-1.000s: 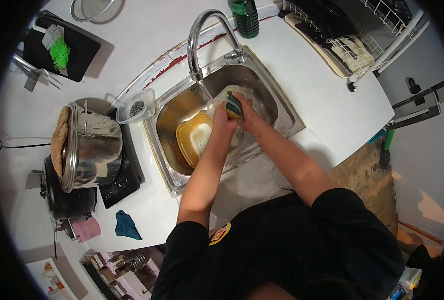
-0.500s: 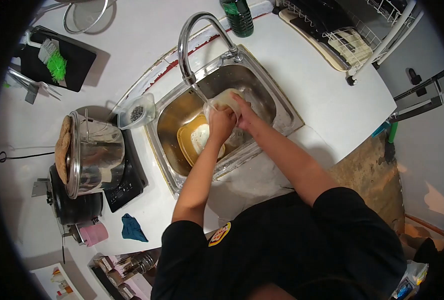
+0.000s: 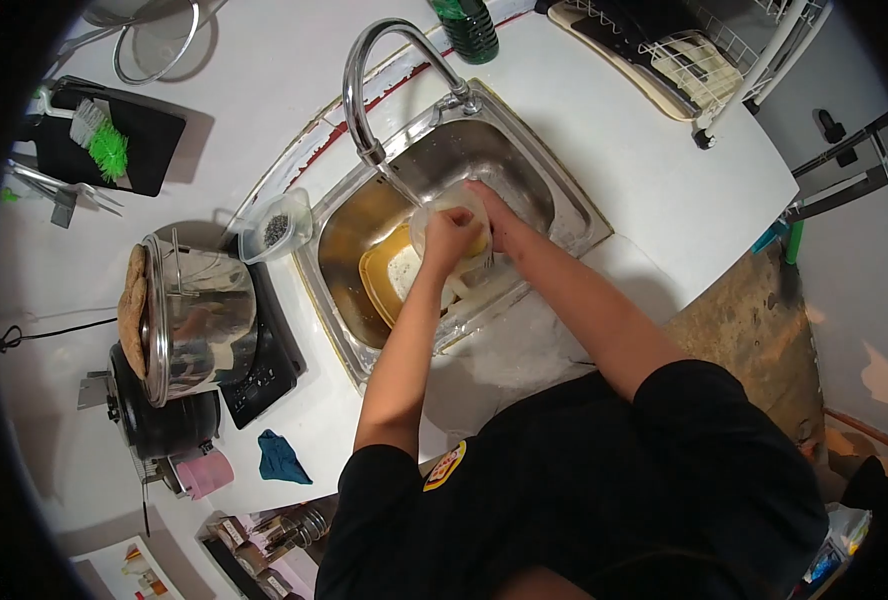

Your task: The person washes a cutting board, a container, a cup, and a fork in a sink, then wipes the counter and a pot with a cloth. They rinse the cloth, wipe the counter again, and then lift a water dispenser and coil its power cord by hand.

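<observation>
The left hand [image 3: 452,238] is now bending over the mouth of a translucent whitish plastic container [image 3: 452,198], its fingers curling inward, while the right hand [image 3: 499,222] is gripping the container from the far right side, fingers wrapping toward the rim. A second ago a green-and-yellow sponge was showing plainly between the two hands; now only a small yellow patch [image 3: 479,244] is showing just right of the left fingers, and it is probably that sponge. Whether the left hand is pinching it or pressing it flat, I cannot tell, since the fingertips are hidden.

The change is suggesting that the scrubbing is now working on the inside of the container, with the right hand serving as the steady support. The container is sitting between both hands, above the stainless-steel sink basin [image 3: 342,240]. From the curved chrome gooseneck faucet [image 3: 354,90], ahead of the left hand, a thin stream of water [image 3: 397,182] is running toward the container's near-left edge, so wetting and rubbing are apparently going on together. Below and left of the left hand, a yellow plastic tub [image 3: 372,272] is lying in the basin with whitish, foamy contents.
</observation>
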